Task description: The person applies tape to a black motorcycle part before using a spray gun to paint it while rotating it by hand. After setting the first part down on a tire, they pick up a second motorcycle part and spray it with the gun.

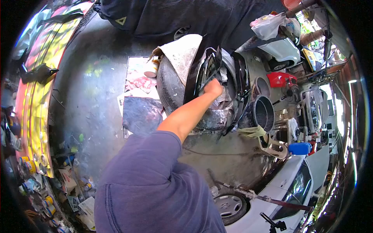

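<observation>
My left hand (214,88) reaches out at the end of a bare forearm and is closed over a glossy black car part (194,73). Its fingertips are hidden, and whatever they hold is too small to make out. The black part stands tilted on a large tire (170,83), beside a second curved black piece (243,77). A pale, stained cloth (180,52) drapes over the tire's top. Crumpled paper or plastic (224,97) lies around the hand. My right hand is not in view.
A black bucket (263,113) stands right of the tire, near a beige plastic chair (274,147). A white car (268,194) is at lower right. Left are a yellow-and-red panel (37,105) and several cans. A dark cover (155,17) hangs behind.
</observation>
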Demonstrator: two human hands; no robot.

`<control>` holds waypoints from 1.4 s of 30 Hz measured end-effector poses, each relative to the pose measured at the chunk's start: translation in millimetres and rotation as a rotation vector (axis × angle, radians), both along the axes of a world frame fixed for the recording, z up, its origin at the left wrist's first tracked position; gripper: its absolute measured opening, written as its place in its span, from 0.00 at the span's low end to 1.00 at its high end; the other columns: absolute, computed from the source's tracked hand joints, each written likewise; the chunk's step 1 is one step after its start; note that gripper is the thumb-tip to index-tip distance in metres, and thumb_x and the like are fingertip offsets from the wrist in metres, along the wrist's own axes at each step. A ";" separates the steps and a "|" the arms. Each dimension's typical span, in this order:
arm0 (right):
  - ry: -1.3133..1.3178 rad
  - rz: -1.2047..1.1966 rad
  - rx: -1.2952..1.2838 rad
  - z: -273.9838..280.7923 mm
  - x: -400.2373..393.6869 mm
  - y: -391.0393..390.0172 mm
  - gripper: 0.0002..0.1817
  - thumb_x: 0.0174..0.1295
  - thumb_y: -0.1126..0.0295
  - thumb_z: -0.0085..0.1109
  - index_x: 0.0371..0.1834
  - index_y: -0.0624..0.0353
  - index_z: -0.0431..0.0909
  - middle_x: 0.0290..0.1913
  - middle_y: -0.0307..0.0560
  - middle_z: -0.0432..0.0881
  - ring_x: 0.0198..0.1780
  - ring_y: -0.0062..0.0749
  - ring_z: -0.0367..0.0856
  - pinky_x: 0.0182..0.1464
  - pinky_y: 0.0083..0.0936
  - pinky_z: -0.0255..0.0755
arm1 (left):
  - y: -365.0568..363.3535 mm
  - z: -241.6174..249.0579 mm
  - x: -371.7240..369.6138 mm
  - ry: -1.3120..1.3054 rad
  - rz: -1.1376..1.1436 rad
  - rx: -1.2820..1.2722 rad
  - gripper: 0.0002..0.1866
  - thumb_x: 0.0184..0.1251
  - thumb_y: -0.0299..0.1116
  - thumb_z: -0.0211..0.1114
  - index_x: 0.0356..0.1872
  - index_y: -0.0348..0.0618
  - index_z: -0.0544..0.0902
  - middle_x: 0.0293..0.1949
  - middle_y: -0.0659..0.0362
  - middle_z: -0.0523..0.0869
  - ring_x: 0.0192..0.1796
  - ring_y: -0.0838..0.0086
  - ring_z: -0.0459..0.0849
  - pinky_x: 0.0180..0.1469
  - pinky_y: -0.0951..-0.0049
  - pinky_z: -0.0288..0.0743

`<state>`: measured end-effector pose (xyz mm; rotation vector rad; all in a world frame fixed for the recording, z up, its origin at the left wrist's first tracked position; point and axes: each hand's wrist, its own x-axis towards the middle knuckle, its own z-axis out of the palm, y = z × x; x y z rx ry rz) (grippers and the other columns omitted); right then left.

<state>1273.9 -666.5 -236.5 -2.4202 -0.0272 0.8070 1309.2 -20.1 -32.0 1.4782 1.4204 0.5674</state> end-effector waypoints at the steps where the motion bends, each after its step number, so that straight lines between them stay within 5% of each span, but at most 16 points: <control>1: 0.002 0.002 0.001 0.0 0.3 0.5 0.22 0.70 0.53 0.58 0.41 0.66 0.83 0.24 0.48 0.81 0.18 0.29 0.75 0.22 0.29 0.68 | 3.2 1.7 -2.4 -0.003 -0.012 -0.012 0.25 0.61 0.46 0.67 0.54 0.41 0.81 0.54 0.44 0.86 0.58 0.51 0.85 0.59 0.54 0.78; 13: 0.014 -0.009 0.037 3.1 -10.2 -3.9 0.22 0.70 0.53 0.58 0.40 0.65 0.83 0.24 0.48 0.81 0.18 0.29 0.75 0.22 0.29 0.67 | 6.4 5.9 -15.4 -0.009 0.033 -0.020 0.29 0.57 0.53 0.71 0.50 0.40 0.84 0.54 0.45 0.87 0.57 0.50 0.85 0.58 0.53 0.78; 18: 0.012 0.002 0.072 3.3 -10.0 -1.2 0.22 0.70 0.53 0.58 0.40 0.65 0.83 0.23 0.48 0.81 0.18 0.28 0.75 0.22 0.29 0.67 | -9.4 -6.0 -14.3 -0.023 0.054 0.131 0.30 0.53 0.48 0.75 0.47 0.30 0.81 0.49 0.40 0.87 0.54 0.47 0.86 0.57 0.54 0.80; 20: 0.012 0.034 0.086 3.1 -8.0 1.5 0.22 0.70 0.53 0.58 0.40 0.65 0.83 0.23 0.48 0.81 0.18 0.28 0.75 0.22 0.29 0.67 | -22.6 -5.6 -15.5 0.064 0.097 0.237 0.38 0.52 0.47 0.75 0.55 0.24 0.74 0.49 0.39 0.85 0.54 0.45 0.84 0.57 0.53 0.78; 22: 0.011 0.059 0.098 4.9 -3.8 -0.7 0.22 0.70 0.53 0.58 0.40 0.65 0.83 0.23 0.48 0.81 0.18 0.28 0.75 0.22 0.29 0.67 | -47.7 11.7 -26.8 0.079 0.071 0.250 0.50 0.52 0.48 0.75 0.68 0.22 0.63 0.62 0.38 0.77 0.66 0.50 0.74 0.68 0.50 0.68; 24: 0.003 0.078 0.122 4.9 -0.1 -1.7 0.22 0.70 0.53 0.58 0.40 0.65 0.83 0.23 0.48 0.81 0.18 0.28 0.75 0.22 0.29 0.67 | -81.9 23.9 -34.9 0.178 0.099 0.406 0.47 0.55 0.45 0.73 0.70 0.27 0.63 0.70 0.43 0.69 0.71 0.52 0.69 0.72 0.48 0.61; 28: -0.003 0.119 0.176 8.8 2.6 -2.7 0.22 0.71 0.53 0.58 0.39 0.65 0.83 0.23 0.48 0.81 0.18 0.28 0.75 0.22 0.29 0.67 | -174.1 61.3 -92.2 0.026 -0.089 0.602 0.31 0.57 0.40 0.72 0.59 0.35 0.73 0.59 0.43 0.76 0.61 0.49 0.77 0.60 0.52 0.74; 31: 0.000 0.168 0.230 18.9 -1.1 -1.3 0.22 0.71 0.53 0.58 0.39 0.65 0.83 0.23 0.48 0.81 0.18 0.28 0.75 0.22 0.29 0.67 | -265.7 39.3 -134.4 -0.099 -0.227 0.722 0.25 0.59 0.38 0.70 0.56 0.38 0.76 0.54 0.46 0.79 0.57 0.48 0.79 0.57 0.52 0.76; 37: 0.065 0.338 0.415 72.9 -30.2 23.2 0.22 0.71 0.53 0.58 0.39 0.65 0.83 0.23 0.47 0.81 0.18 0.28 0.74 0.22 0.29 0.67 | -425.4 -78.9 -238.7 0.007 -0.738 -0.007 0.21 0.63 0.41 0.63 0.53 0.37 0.81 0.49 0.45 0.85 0.54 0.51 0.83 0.56 0.55 0.76; 39: 0.183 0.310 0.474 79.2 -47.3 38.3 0.22 0.70 0.53 0.59 0.32 0.64 0.84 0.17 0.43 0.74 0.14 0.28 0.70 0.20 0.29 0.64 | -449.9 -99.2 -272.5 0.010 -0.977 -0.182 0.22 0.64 0.43 0.64 0.51 0.37 0.83 0.47 0.44 0.87 0.52 0.52 0.85 0.56 0.57 0.76; 42: 0.254 0.387 0.294 102.7 -72.8 51.5 0.25 0.68 0.49 0.60 0.33 0.65 0.85 0.17 0.44 0.77 0.13 0.28 0.70 0.18 0.30 0.64 | -468.0 -118.8 -300.4 -0.023 -0.967 -0.244 0.22 0.63 0.44 0.65 0.51 0.37 0.85 0.49 0.46 0.88 0.52 0.57 0.86 0.56 0.61 0.76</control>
